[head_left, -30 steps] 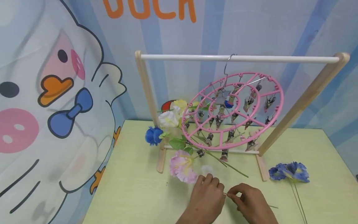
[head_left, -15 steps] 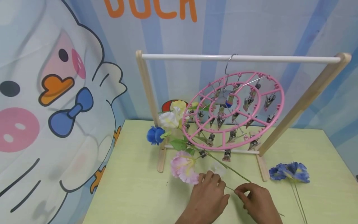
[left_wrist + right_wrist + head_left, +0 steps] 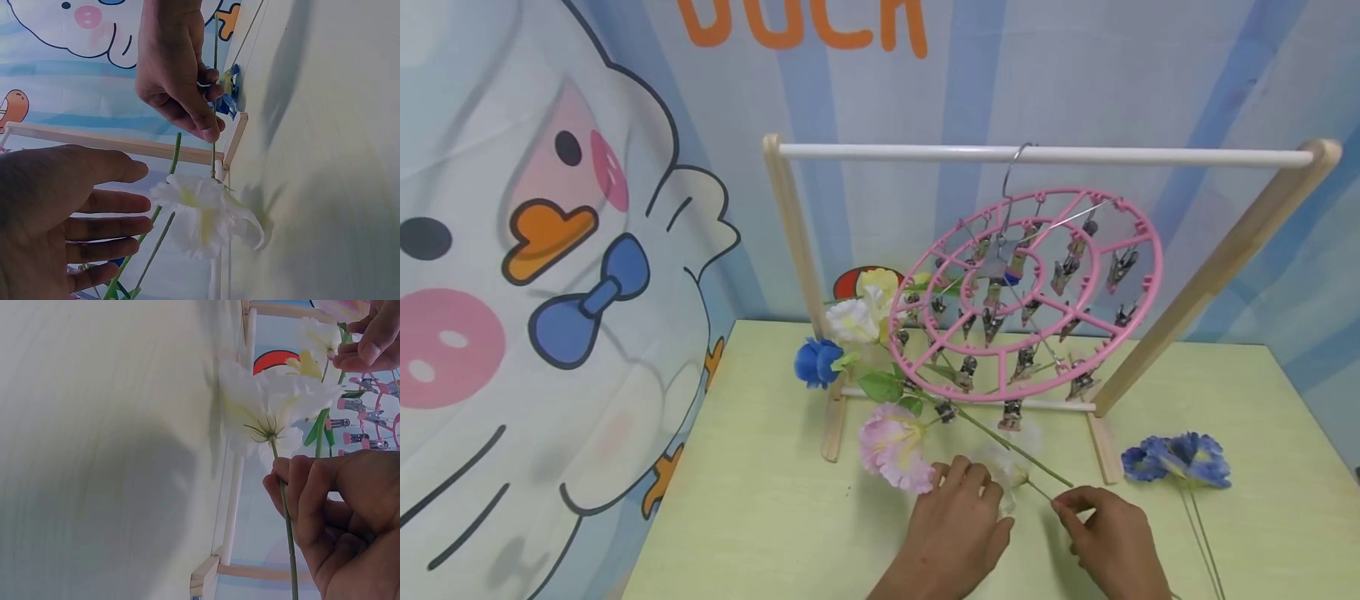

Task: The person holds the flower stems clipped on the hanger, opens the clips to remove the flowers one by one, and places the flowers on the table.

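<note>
My right hand (image 3: 1108, 533) pinches the thin green stem of a white artificial flower (image 3: 269, 406) just below the bloom, between thumb and fingertips. The bloom has a yellowish centre and faces my left hand (image 3: 958, 525). In the left wrist view, the left hand's fingers are spread and nearly straight, close beside the petals and holding nothing. From the head view, the left hand partly covers the white bloom. Beyond the left fingers hangs a pink flower (image 3: 895, 446). A pink round clip hanger (image 3: 1002, 375) with several metal clips hangs above both hands.
A wooden rack with a white rod (image 3: 895, 152) carries the hanger. A blue rose (image 3: 817, 362), a white flower (image 3: 853, 318) and a yellow flower (image 3: 880, 283) are at the hanger's left. Blue-purple flowers (image 3: 1191, 462) lie on the table (image 3: 737, 517) at right.
My right hand has moved right along with the stem, and the white bloom has come out from behind the left hand. The left hand has barely moved; its thumb has spread outward.
</note>
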`<state>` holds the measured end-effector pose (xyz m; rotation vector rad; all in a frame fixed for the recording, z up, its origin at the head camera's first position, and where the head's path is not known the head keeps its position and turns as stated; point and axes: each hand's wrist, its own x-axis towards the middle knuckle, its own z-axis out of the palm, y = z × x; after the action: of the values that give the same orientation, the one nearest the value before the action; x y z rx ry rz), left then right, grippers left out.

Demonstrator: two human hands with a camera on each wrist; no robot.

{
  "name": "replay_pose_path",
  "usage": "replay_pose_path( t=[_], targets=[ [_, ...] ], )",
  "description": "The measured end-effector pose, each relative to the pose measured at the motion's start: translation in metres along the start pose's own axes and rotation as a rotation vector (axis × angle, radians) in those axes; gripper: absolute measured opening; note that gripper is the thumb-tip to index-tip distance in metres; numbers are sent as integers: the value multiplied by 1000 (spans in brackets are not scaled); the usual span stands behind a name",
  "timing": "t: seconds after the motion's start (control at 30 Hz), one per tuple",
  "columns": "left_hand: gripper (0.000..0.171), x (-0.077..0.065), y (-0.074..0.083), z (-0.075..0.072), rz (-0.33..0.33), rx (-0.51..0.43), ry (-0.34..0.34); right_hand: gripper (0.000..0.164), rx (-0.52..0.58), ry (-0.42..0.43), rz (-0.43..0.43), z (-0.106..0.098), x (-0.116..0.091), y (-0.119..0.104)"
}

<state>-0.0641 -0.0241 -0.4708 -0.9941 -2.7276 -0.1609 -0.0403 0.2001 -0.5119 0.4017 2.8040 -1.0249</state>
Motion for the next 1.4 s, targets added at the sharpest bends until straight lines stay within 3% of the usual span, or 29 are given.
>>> replay_pose_path(
  t=[0.27, 0.57, 0.9, 1.4],
  targets=[
    [28, -1, -1, -2, -14, -14, -29, 21, 12, 46, 51, -5, 1, 10],
    [27, -1, -1, -1, -12, -3, -12, 26, 26, 105, 80, -7, 2, 19],
    [27, -2, -3, -1, -24, 0, -12, 33, 55, 159, 186, -9, 6, 25],
    [27, -2, -4, -2, -32, -14, -16, 36, 86, 119, 224, -5, 11, 33]
  ],
)
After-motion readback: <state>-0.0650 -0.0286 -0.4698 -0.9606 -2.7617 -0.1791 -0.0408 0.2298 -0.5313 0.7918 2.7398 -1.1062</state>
